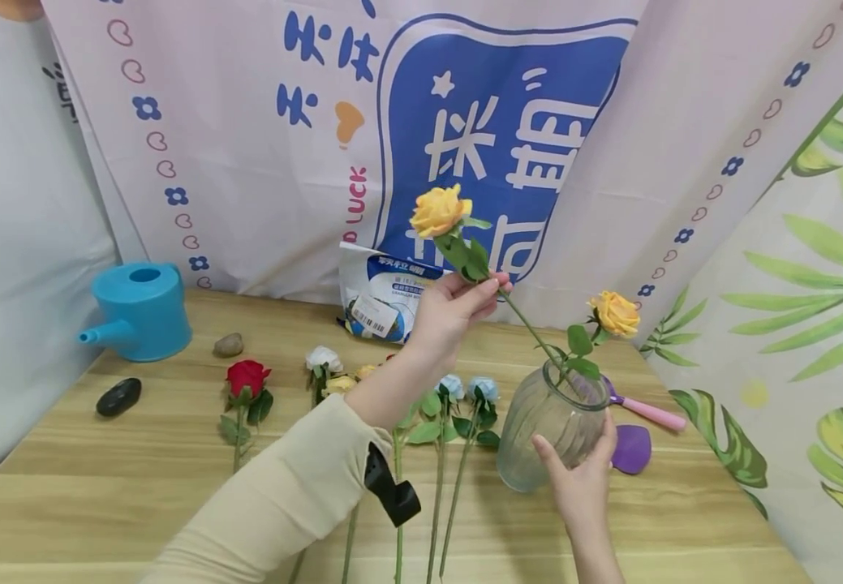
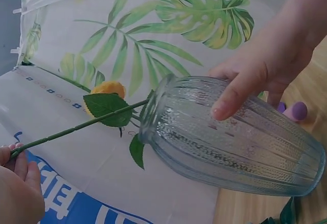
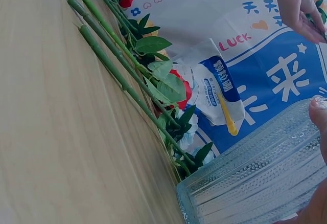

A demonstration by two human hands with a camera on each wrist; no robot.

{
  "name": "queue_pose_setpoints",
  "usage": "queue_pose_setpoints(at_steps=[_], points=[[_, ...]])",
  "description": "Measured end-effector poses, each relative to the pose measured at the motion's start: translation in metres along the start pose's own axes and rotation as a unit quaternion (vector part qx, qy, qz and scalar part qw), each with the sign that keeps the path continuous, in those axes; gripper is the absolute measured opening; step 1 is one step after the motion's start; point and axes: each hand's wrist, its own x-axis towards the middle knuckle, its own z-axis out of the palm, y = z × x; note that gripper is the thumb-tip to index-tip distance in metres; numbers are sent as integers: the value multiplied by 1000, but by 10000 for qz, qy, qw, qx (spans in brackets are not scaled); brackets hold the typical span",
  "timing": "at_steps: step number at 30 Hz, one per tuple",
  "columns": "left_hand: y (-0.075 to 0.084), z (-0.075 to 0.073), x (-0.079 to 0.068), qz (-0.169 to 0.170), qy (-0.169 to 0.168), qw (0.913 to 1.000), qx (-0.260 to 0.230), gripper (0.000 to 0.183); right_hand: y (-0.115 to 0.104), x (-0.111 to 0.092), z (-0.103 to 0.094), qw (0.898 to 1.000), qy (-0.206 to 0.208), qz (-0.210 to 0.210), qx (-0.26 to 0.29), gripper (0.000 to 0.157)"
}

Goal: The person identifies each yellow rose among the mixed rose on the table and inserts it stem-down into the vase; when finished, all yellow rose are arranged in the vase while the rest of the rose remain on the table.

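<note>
- The left hand pinches the green stem of a yellow rose just below its leaves; the stem slants down to the mouth of the glass vase, its lower end at or just inside the rim.
- The right hand curls its grip around the vase's ribbed wall, steadying it on the worktop.
- Judged step: feeding the stem in — next it needs sliding deeper, then letting go.
- A second yellow rose already leans in the vase and may crowd the opening.
- Loose roses, a blue watering can, stones, a bag and a purple-pink tool lie around — none blocks the way.
</note>
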Motion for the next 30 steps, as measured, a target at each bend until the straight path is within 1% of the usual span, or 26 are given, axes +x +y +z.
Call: queue_pose_setpoints(at_steps=[3,7,11,13,16,20,23,27,30], points=[[-11,3,0,-138,-46,9997,175,23,-1,0,0,10000,0,-17,24,98],[-27,10,0,-345,-191,9985,369,25,-2,-1,0,10000,9,-9,-3,98],[-44,18,2,-571,-468,9948,702,24,-2,-2,1,10000,36,-66,28,98],[-51,21,2,-721,-540,9920,879,21,-2,-2,1,9999,46,-101,68,98],[-59,24,3,-892,-524,9886,1091,17,-1,-2,1,9998,58,-122,130,97],[-66,25,5,-926,-450,9841,1446,21,-1,-2,1,9997,79,-123,190,97],[-69,24,7,-1028,-330,9752,1930,26,0,-1,1,9997,66,-121,194,97],[-71,21,9,-1194,-191,9570,2637,29,-1,-1,1,9998,32,-96,178,98],[-71,19,9,-1123,-254,9448,3067,25,-1,-1,1,9998,32,-93,167,97]])
